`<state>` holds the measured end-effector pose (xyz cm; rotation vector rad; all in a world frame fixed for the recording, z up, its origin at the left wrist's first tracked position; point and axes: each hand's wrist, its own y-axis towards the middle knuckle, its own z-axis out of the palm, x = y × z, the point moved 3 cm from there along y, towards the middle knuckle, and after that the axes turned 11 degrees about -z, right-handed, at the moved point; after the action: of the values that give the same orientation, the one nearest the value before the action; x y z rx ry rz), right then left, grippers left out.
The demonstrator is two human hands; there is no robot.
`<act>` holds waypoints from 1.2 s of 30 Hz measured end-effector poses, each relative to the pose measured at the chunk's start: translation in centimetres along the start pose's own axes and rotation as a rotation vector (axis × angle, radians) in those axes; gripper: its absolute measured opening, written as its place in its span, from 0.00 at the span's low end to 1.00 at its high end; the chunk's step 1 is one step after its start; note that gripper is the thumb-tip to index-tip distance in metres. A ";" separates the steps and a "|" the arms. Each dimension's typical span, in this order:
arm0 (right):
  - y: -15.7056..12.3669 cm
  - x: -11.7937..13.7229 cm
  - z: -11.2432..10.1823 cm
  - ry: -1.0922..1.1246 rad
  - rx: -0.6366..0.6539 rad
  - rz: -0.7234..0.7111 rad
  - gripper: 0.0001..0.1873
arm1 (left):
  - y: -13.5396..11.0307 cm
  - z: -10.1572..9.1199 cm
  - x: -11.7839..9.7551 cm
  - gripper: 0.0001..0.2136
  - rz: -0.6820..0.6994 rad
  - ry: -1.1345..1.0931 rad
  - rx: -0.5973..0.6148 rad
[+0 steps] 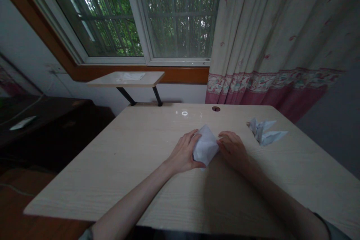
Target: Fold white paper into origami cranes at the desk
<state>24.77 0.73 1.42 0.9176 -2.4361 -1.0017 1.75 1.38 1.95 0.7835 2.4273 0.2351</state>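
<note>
- Well, closest to the camera are the person's hands, both on the near half of the desk (84, 191), a pale wood-grain top.
- Left hand (182, 152): cupped and partly closed, its fingers and thumb wrapped around the left side of a folded white paper (206, 145).
- Right hand (232, 150): fingers curled, their tips against the paper's right edge. In this dim light, I can't tell if it is gripping or only touching.
- Folded paper: a pointed, many-creased shape held between the hands, around the middle of the desk.
- Further right on the desk: a white paper figure (263, 132) with pointed flaps, lying apart from the right hand.
- Far edge of the desk: a round cable hole (216, 108).
- Left of the desk: a dark wooden surface (42, 127) with a small white strip (23, 122) on it.
- Beyond the desk: a small shelf table (126, 78) on black legs, with a white tissue (131, 76) on top.
- Furthest away: a barred window (180, 15) with green foliage outside, and a cream curtain (270, 33) with a pink border on the right.
</note>
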 end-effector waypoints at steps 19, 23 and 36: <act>-0.5 0.0 0.7 0.223 0.063 0.004 0.11 | 0.1 -0.2 0.1 0.40 0.030 0.091 0.016; -0.3 0.2 0.6 0.244 0.088 0.015 0.12 | 0.0 -0.3 -0.2 0.31 0.007 0.087 0.020; -0.7 0.3 1.1 0.230 0.073 0.003 0.13 | 0.3 1.0 -0.3 0.13 -0.164 -0.051 -0.043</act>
<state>24.27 0.76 0.18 0.9934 -2.2919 -0.7644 2.62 1.43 1.34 0.5606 2.4147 0.2006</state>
